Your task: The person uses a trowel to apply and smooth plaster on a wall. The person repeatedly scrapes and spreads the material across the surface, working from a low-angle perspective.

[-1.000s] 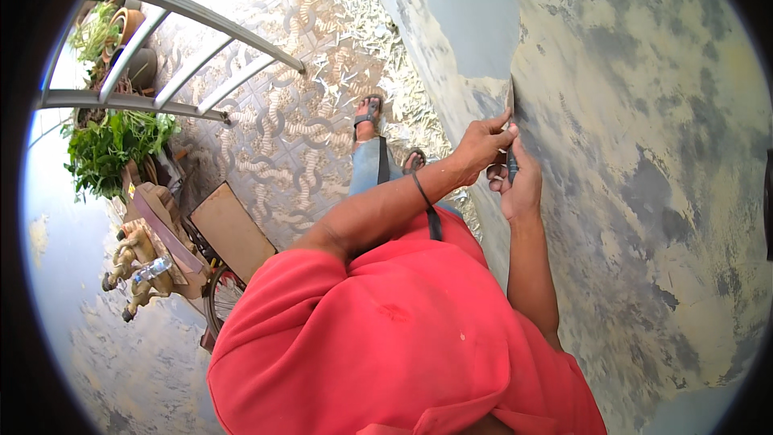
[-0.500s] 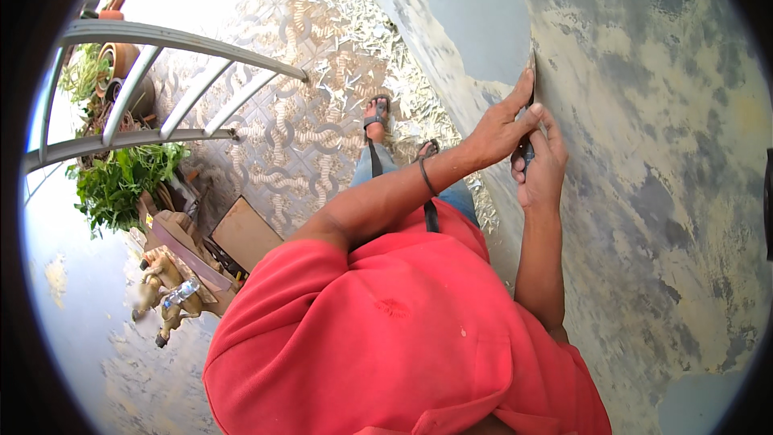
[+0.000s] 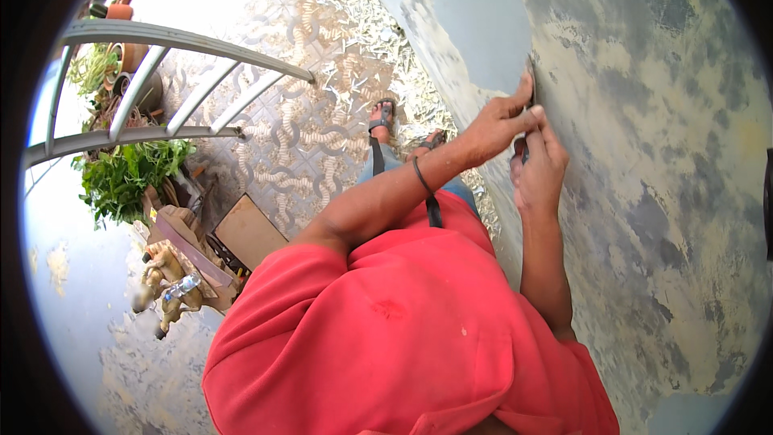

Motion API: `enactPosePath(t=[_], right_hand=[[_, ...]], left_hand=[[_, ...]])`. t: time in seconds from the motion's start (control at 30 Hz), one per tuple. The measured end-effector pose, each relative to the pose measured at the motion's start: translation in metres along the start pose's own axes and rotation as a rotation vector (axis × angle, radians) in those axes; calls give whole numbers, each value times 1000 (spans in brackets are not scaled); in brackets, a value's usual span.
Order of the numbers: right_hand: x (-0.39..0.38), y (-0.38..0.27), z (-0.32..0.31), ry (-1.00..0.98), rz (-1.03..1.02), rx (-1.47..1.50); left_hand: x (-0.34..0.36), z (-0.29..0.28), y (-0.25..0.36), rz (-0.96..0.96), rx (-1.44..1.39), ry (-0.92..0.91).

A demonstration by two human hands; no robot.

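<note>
My right hand [image 3: 539,167] is closed round the dark handle of a scraper [image 3: 526,155], seen nearly edge-on against the wall [image 3: 636,153]. From the left, my left hand [image 3: 493,130] reaches across, its fingers stretched along the blade and pressing it, the thumb meeting my right hand. The blade tip touches the border of a smooth blue-grey paint patch [image 3: 475,24]. Around it the surface is stripped to mottled cream and grey. Most of the blade is hidden by my fingers.
Pale paint flakes [image 3: 378,40] litter the patterned floor tiles along the wall's foot. On my left stand a metal ladder-like frame [image 3: 185,36], green plants [image 3: 133,177], a brown board [image 3: 250,232] and small animal figures with a plastic bottle [image 3: 183,287].
Both hands stay at nearly the same spot on the wall with the scraper, its tip still at the paint border. My view has shifted slightly, and my feet appear a little moved.
</note>
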State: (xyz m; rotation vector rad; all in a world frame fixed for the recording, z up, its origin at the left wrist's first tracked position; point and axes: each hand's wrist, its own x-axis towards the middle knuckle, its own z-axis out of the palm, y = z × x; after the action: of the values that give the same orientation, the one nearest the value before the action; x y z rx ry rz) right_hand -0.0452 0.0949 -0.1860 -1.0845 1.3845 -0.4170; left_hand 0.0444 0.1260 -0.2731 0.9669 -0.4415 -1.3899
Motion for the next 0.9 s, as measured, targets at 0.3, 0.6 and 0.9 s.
enactPosePath(t=[0.3,0.6,0.9], right_hand=[[-17,-7,-4,-14,-12,-5],[-14,19,-8,45,-78,-10],[-17,-15,18,1,-111,-6]], left_hand=[[-9,-1,0,-33,-135,-110],[-12,2,-1,111,50,-111],[-8,-7,34,147,-42,-110]])
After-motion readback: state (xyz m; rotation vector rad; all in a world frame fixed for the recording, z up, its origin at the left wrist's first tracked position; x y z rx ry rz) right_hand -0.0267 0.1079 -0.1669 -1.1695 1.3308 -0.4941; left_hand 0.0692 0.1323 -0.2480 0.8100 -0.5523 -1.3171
